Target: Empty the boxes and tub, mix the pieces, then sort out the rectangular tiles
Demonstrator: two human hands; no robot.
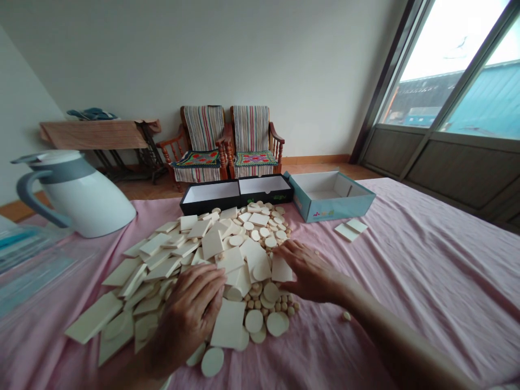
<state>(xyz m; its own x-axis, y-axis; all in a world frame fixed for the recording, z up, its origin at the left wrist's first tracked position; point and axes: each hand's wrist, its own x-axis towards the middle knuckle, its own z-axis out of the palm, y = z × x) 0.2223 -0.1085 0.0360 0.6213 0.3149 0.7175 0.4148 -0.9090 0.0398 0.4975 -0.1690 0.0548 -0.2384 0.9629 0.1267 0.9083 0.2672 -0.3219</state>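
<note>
A big heap of cream-coloured flat pieces (195,254), square tiles, round discs and small beads, lies on the pink tablecloth (426,281). My left hand (190,311) rests palm down on the near side of the heap, fingers curved over the tiles. My right hand (306,271) lies flat on the heap's right edge, fingers stretched toward a square tile (281,269). Neither hand visibly holds a piece.
Behind the heap stand a black two-part box (235,194) and an open blue box (331,196), with two loose tiles (350,228) beside it. A white jug (75,192) stands at the left. Two striped chairs (227,141) are against the far wall.
</note>
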